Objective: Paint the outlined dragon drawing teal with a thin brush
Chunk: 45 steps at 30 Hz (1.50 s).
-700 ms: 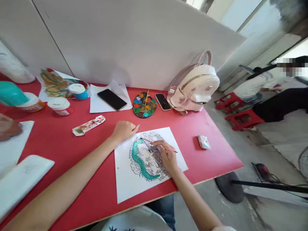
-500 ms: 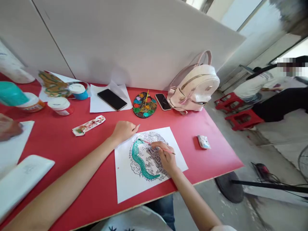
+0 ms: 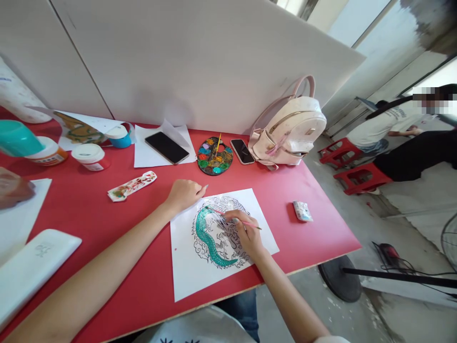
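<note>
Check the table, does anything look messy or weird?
A bit: the long white strip, smeared with red and green paint, lies askew on the glossy red table, left of the bare left hand, like used scrap. The white paper with the teal scaly drawing shows no obvious spill.

we see smooth, matt white paper [image 3: 191, 278] on the desk [image 3: 143, 274], whose red top has a soft sheen. from the paper, a palette [image 3: 213, 161] at twelve o'clock looks rough with paint; at eleven, a phone [image 3: 166, 146] is glossy; at one, a backpack [image 3: 298, 124] looks smooth and leathery; at ten, a jar [image 3: 90, 157] looks plastic.
</note>
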Tool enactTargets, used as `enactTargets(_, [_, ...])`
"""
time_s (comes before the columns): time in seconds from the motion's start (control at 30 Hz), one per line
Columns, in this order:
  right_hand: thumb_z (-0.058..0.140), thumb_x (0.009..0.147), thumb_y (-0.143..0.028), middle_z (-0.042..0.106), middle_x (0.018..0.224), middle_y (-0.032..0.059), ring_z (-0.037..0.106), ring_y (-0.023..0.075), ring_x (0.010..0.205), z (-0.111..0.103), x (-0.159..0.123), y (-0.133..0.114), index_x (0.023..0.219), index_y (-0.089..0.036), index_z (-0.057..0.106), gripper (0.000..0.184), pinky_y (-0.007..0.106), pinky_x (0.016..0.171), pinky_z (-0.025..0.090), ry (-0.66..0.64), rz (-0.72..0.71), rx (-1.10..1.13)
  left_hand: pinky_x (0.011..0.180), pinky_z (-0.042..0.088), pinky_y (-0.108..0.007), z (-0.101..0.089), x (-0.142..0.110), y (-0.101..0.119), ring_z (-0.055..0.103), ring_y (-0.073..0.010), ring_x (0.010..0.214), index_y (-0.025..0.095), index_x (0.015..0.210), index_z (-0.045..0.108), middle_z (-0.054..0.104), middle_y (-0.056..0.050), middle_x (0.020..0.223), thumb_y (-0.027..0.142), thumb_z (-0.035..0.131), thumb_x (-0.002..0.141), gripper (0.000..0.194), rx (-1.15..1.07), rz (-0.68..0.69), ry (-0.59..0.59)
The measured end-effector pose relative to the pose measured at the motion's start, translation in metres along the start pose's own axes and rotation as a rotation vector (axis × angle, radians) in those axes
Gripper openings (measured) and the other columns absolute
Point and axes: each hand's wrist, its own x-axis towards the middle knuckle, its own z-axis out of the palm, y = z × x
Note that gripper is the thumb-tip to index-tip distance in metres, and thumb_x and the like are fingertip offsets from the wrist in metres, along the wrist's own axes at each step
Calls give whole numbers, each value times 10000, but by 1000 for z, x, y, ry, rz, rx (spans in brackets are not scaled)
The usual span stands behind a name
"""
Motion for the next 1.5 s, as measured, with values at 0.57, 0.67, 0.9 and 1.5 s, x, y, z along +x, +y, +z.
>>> enactTargets(0.57, [418,1275,-447,929,1121,105,908,250,1037,-2,0,2,1217,-268,852,473,379,915,735,-77,-65,12,672,244,-373,-2,1,2,720,-271,720,194,642,698,803,-167,763,525,369,1150,691,1,-15,-20])
enactTargets(0.67, [404,1277,-443,929,1118,101,908,250,1062,-2,0,2,1205,-272,854,487,382,964,733,-113,-113,24,665,234,-377,-3,1,2,721,-278,722,196,625,673,800,-173,758,538,357,1147,699,-1,-22,-23])
enactTargets(0.9, [434,1269,-377,930,1155,104,908,251,1084,-3,1,0,1237,-275,842,422,377,960,726,-113,-103,17,660,236,-373,-2,1,0,728,-287,734,208,610,671,800,-167,738,544,346,1147,712,-7,0,0])
enactTargets(1.5, [387,1277,-490,922,1092,106,901,253,1025,-6,3,-3,1200,-272,843,511,389,934,727,-139,-147,68,663,243,-384,-2,3,2,771,-315,795,193,675,756,846,-198,827,523,326,1142,715,32,-10,-24])
